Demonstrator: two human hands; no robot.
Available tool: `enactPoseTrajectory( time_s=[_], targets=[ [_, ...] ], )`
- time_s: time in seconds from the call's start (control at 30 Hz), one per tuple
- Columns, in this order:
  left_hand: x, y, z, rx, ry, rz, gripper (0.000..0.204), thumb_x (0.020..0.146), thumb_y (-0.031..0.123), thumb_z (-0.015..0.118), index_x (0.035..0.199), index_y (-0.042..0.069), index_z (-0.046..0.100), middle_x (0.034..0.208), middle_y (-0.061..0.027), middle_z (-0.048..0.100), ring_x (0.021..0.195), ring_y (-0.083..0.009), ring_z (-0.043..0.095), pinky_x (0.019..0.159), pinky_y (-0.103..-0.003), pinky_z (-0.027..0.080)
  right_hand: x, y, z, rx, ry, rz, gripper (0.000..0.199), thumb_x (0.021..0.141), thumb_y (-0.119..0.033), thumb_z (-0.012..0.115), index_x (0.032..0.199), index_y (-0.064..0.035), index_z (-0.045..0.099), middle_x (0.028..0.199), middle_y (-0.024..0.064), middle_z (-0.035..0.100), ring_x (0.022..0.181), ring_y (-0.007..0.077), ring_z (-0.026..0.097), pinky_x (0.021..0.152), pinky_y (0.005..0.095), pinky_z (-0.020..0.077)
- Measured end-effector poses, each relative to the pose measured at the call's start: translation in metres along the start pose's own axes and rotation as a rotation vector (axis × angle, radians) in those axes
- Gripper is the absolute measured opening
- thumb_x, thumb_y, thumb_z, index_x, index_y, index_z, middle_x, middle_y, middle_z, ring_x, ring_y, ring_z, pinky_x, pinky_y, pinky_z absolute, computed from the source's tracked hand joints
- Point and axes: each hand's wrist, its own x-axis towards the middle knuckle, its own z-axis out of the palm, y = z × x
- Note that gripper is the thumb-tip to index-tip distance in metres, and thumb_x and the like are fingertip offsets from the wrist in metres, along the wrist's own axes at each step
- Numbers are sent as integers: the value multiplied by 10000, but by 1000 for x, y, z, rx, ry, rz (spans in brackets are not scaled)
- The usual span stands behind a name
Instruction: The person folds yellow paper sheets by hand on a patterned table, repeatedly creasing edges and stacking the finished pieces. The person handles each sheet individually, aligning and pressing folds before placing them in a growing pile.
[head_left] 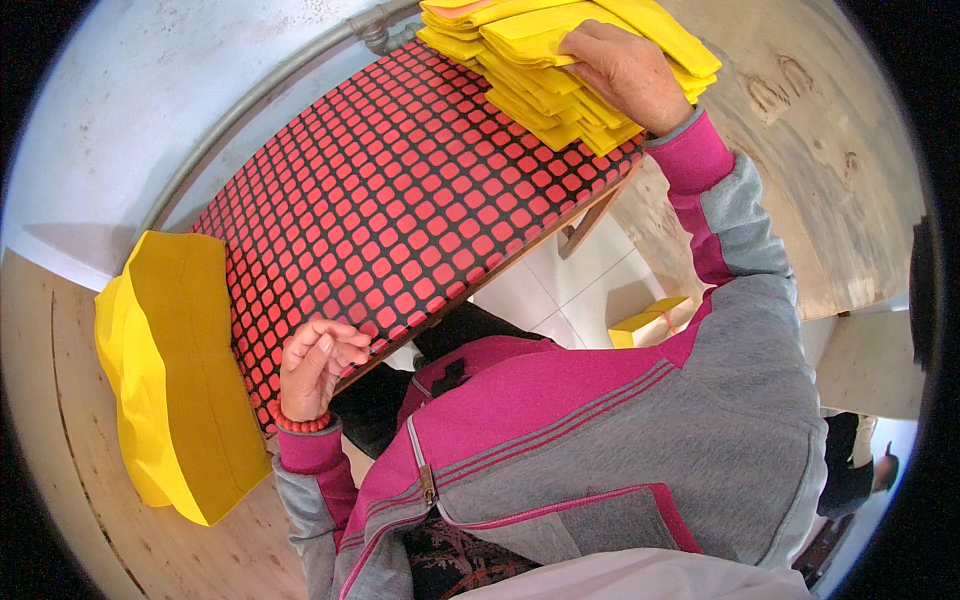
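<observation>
At the far right end of the table, my right hand [628,75] pinches the edge of a folded yellow cloth bag [530,38] on top of a stack. Beneath it, the rest of the stack of yellow bags [575,125] lies in uneven layers. My left hand [322,366] hovers by the near edge of the table, fingers loosely curled, with nothing visible in it. A red bead bracelet [303,420] circles that wrist. To its left, a larger yellow cloth bag [195,375] hangs over the table's left end, its panel creased.
A red-and-black checked cover [370,190] spans the table. A grey pipe [240,130] runs along the wall behind. Wooden boards [800,140] stand at the right. A yellow bundle [650,322] rests on the tiled floor. Part of another person [850,470] shows at lower right.
</observation>
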Motion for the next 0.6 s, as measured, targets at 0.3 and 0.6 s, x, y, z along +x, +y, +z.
enactPoseTrajectory(
  time_s=[0.3, 0.6],
  targets=[
    [3, 0, 1, 4, -18, 8, 255, 1051, 158, 497, 1131, -62, 597, 1048, -216, 718, 879, -230, 724, 827, -322, 582, -48, 10, -27, 164, 210, 459, 258, 972, -243, 646, 1137, -48, 680, 1129, 138, 693, 1042, 323, 669, 906, 395, 531],
    [4, 0, 2, 17, -5, 13, 256, 1058, 183, 498, 1124, -43, 600, 1047, -200, 719, 877, -219, 725, 805, -319, 585, -96, -34, -6, -19, 49, 375, 349, 909, -293, 719, 1133, -30, 668, 1177, 173, 683, 1075, 369, 648, 903, 432, 525]
  ],
)
